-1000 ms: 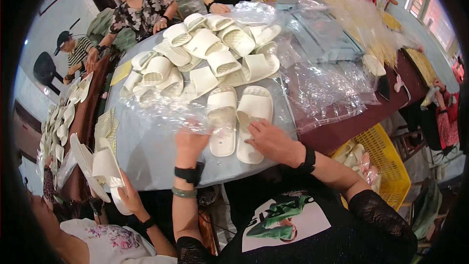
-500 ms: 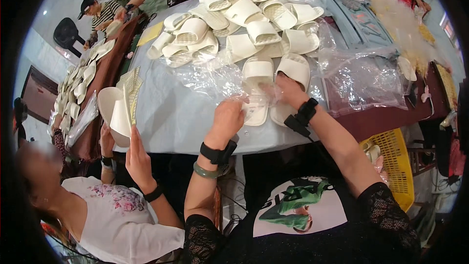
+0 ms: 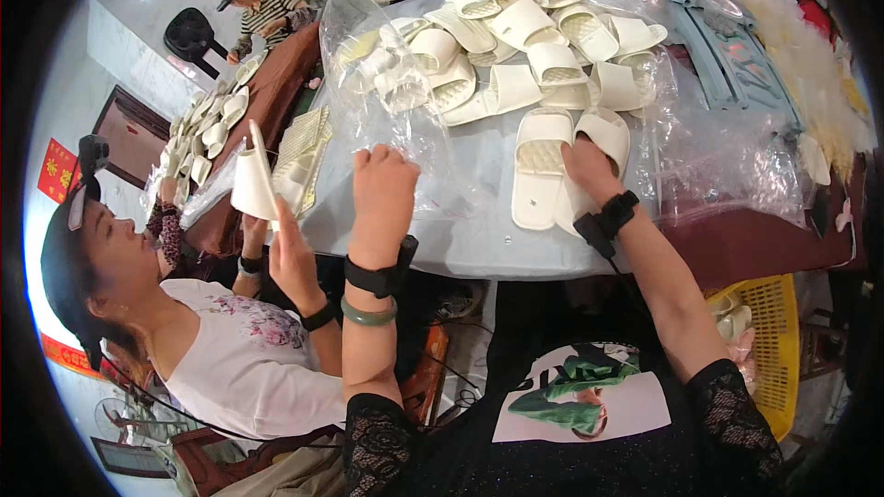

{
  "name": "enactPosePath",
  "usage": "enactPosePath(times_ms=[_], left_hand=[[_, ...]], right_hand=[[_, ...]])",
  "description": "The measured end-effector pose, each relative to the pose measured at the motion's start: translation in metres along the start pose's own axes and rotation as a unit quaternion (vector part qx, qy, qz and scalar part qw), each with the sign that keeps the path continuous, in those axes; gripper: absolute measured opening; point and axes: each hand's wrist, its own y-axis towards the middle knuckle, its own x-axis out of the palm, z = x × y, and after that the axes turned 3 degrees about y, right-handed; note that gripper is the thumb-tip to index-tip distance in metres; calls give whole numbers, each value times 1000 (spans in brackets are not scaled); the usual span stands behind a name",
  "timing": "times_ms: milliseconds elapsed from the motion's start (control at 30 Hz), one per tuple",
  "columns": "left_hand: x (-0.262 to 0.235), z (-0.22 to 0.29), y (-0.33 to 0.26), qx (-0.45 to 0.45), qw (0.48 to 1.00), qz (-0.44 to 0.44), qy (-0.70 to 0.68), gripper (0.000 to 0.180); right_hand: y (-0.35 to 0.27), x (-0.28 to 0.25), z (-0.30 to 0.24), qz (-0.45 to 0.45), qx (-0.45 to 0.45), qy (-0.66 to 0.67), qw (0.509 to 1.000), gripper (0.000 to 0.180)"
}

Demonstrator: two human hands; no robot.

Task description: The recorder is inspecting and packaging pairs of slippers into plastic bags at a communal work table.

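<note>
Currently, the head view shows the left hand (image 3: 385, 191) raised above the near edge of the counter (image 3: 460, 239), fingers (image 3: 373, 158) curled and pinching the lower edge of a clear plastic bag (image 3: 387, 83). The bag stands up from the hand, open and crumpled, and partly veils the pile of cream slippers (image 3: 525, 37) behind it. A black wrist strap and a green bangle (image 3: 368, 313) sit on the left forearm.

The right hand (image 3: 589, 166) lies palm down on a pair of cream slippers (image 3: 562, 166) placed side by side on the counter, near its front edge. The fingers press flat onto the right slipper of the pair; whether they are spread or together cannot be told, as the back of the hand hides them. A black strap circles the right wrist.

Loose clear plastic sheeting (image 3: 727, 156) covers the counter to the right of the pair. A yellow basket (image 3: 773, 331) stands below the counter at right.

At left, another person's hand (image 3: 290, 253) holds a single cream slipper (image 3: 253, 179) upright, well apart from the pair.
</note>
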Motion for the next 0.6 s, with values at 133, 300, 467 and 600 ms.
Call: enactPosePath(times_ms=[133, 300, 467, 600], left_hand=[[-5, -11, 16, 64, 994, -3, 87, 12], [4, 3, 61, 200, 976, 0, 92, 13], [19, 25, 73, 261, 965, 4, 23, 9], [25, 64, 86, 314, 892, 71, -318, 22]], right_hand=[[-37, -4, 0, 41, -51, 36, 997, 33], [-108, -47, -11, -18, -275, 373, 886, 40], [-148, -74, -12, -215, -489, 237, 812, 47], [-175, -87, -45, -470, -16, 682, 560, 47]])
